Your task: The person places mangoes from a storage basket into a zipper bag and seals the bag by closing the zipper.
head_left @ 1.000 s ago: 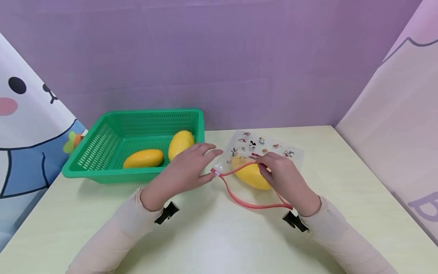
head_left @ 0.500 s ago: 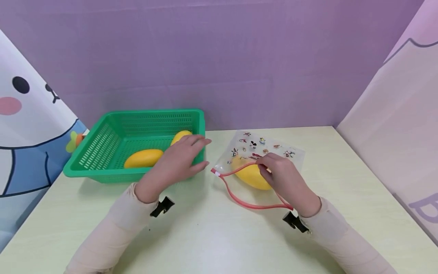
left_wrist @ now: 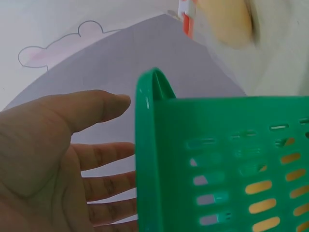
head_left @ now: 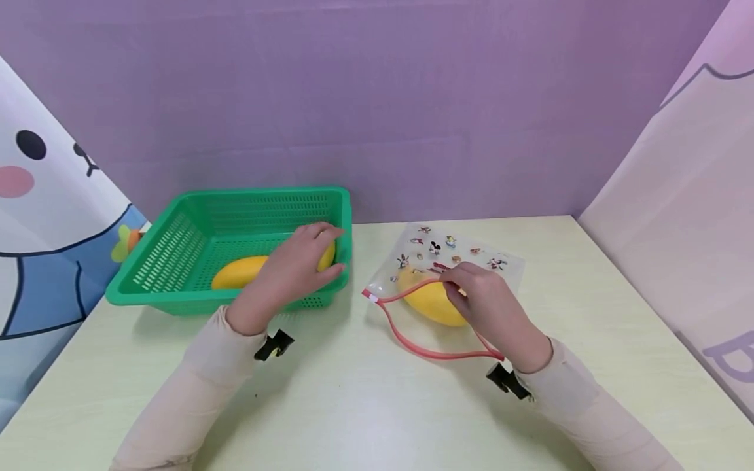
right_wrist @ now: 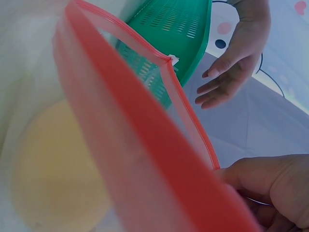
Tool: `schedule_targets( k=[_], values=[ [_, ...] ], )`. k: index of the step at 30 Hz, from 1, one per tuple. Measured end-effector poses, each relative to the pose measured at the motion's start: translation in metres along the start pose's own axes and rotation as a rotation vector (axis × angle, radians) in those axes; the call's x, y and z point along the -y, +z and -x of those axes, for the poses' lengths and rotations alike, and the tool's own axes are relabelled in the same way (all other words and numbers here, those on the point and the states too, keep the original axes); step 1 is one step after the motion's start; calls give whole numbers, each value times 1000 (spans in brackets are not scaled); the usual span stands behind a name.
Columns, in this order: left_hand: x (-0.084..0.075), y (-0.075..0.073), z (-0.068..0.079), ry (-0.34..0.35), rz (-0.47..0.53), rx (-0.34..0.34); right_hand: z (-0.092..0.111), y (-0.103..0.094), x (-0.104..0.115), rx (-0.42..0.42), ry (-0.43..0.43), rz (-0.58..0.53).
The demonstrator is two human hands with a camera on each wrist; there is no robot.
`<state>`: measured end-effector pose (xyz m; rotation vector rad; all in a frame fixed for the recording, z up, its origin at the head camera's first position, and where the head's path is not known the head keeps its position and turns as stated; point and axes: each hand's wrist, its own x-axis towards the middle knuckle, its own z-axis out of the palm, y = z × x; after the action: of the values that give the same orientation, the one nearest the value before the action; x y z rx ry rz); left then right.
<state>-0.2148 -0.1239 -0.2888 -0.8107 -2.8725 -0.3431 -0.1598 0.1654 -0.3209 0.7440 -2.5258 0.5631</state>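
Note:
My right hand [head_left: 485,301] pinches the red zip edge of a clear zip bag [head_left: 406,255] printed with small cartoon figures. The bag's mouth stands apart in a loop, and a yellow mango [head_left: 436,304] lies inside. Over the right end of a green plastic basket [head_left: 159,299] hovers my left hand [head_left: 294,261], fingers spread. One mango [head_left: 232,271] in the basket shows to its left; another mango [head_left: 327,256] is mostly hidden under the hand. In the left wrist view, thumb and fingers of the left hand [left_wrist: 63,164] hold nothing, and the basket wall [left_wrist: 174,154] hides the fingertips.
The pale table [head_left: 377,405] runs up to a purple backdrop [head_left: 383,111]. Printed cloth panels stand at the left [head_left: 59,216] and right [head_left: 689,216]. The bag lies a short way right of the basket.
My left hand has left the bag's zip corner and moved left over the basket, covering most of the right-hand mango. The right hand and bag have stayed in place.

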Motion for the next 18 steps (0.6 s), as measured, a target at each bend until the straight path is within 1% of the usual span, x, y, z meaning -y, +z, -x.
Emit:
schedule_targets(
  k=[6,12,18],
  values=[
    [8,1,-5,-37,9,17,-1,0,0,6,0,-6],
    [18,3,-9,-73,18,18,-1,-1,1,11,4,-12],
    [26,3,-12,-125,33,56,-1,-1,2,17,13,-5]
  ],
)
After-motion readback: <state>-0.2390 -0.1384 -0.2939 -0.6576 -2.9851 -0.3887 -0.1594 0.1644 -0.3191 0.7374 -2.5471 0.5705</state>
